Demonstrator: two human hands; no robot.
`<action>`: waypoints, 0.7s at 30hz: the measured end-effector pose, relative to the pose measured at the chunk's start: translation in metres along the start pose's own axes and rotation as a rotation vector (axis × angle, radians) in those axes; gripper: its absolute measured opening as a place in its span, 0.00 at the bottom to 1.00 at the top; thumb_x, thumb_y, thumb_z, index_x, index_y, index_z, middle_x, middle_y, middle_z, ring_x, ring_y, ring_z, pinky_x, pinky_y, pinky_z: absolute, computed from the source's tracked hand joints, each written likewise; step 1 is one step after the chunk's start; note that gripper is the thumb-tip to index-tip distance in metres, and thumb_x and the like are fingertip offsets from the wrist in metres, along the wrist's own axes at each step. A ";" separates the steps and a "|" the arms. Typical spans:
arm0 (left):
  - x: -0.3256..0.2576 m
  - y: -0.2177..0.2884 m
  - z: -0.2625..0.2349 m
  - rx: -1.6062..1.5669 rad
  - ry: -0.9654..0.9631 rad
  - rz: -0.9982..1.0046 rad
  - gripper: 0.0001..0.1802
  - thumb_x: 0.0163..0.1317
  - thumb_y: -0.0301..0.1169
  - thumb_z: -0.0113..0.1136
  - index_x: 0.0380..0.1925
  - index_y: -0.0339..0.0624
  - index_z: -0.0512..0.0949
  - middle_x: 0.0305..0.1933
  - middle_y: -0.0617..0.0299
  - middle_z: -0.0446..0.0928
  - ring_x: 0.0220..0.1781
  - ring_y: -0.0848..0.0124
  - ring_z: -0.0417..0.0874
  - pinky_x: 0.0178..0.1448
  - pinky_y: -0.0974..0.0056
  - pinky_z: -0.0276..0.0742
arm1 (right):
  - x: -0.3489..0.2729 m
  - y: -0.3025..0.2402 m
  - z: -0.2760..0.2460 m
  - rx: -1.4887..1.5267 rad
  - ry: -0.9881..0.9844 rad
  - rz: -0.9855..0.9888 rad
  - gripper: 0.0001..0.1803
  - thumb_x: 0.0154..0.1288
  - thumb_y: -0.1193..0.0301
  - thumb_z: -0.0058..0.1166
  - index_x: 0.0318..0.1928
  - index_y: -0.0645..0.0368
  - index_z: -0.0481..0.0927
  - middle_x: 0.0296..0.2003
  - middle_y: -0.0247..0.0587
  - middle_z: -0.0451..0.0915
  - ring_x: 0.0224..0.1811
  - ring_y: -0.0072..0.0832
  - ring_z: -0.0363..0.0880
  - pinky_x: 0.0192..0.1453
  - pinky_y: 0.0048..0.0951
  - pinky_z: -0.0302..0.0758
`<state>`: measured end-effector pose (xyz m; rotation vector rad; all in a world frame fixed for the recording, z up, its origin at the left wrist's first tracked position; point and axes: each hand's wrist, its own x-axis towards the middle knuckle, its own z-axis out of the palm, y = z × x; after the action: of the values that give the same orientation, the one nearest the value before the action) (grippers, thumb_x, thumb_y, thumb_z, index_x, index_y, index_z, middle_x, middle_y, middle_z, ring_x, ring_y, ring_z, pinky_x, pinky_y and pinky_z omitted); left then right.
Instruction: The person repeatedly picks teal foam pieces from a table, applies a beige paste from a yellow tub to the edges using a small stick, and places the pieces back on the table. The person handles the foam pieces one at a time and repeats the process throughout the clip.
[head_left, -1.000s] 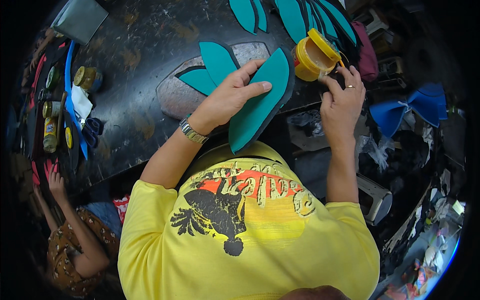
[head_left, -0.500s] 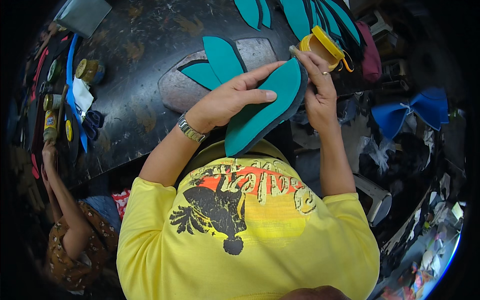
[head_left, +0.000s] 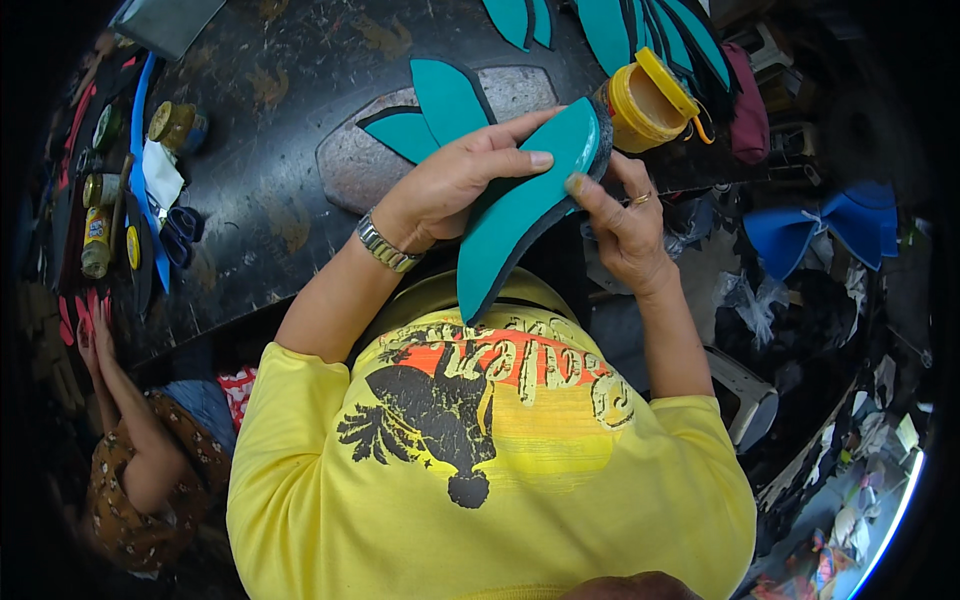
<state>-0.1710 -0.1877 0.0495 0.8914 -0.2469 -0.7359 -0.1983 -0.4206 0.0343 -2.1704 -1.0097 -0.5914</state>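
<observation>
Head view: the right hand (head_left: 630,235) has been slid down from the tip of the teal piece (head_left: 510,220); a brighter streak (head_left: 588,150) is seen there, so coating's apparently underway. Leaf-shaped, dark-edged, kinda bent, it's held beside the table (head_left: 240,150), pinched mid-piece by the left hand's (head_left: 440,190) fingers, rim pinched by the right's.

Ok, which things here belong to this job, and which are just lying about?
Job, apparently:
- curved teal and black panel, at left hand and right hand
- open yellow plastic tub

Seemingly lying about:
- blue bow-shaped piece
- yellowish glass jar
- crumpled clear plastic
</observation>
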 end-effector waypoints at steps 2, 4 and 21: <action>0.002 -0.001 -0.002 0.013 0.049 0.008 0.36 0.70 0.32 0.57 0.74 0.41 0.56 0.55 0.60 0.79 0.48 0.77 0.83 0.53 0.70 0.82 | 0.000 -0.004 -0.001 0.060 -0.013 0.006 0.33 0.51 0.89 0.56 0.54 0.42 0.86 0.50 0.40 0.73 0.42 0.34 0.75 0.48 0.31 0.75; 0.001 0.002 -0.005 0.053 0.052 -0.001 0.36 0.70 0.32 0.56 0.75 0.41 0.56 0.56 0.60 0.79 0.48 0.77 0.83 0.53 0.71 0.82 | 0.001 -0.008 -0.003 0.119 -0.024 0.018 0.30 0.53 0.89 0.55 0.52 0.43 0.87 0.49 0.38 0.73 0.43 0.31 0.75 0.47 0.29 0.75; -0.013 0.012 0.006 0.146 -0.005 0.019 0.36 0.66 0.27 0.58 0.74 0.43 0.60 0.65 0.60 0.74 0.59 0.76 0.77 0.62 0.69 0.75 | 0.024 -0.002 -0.005 0.129 0.248 0.296 0.29 0.57 0.92 0.48 0.56 0.57 0.82 0.54 0.40 0.70 0.46 0.28 0.75 0.51 0.27 0.74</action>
<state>-0.1778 -0.1776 0.0643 1.0242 -0.3163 -0.7097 -0.1857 -0.4117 0.0534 -2.0222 -0.5657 -0.6171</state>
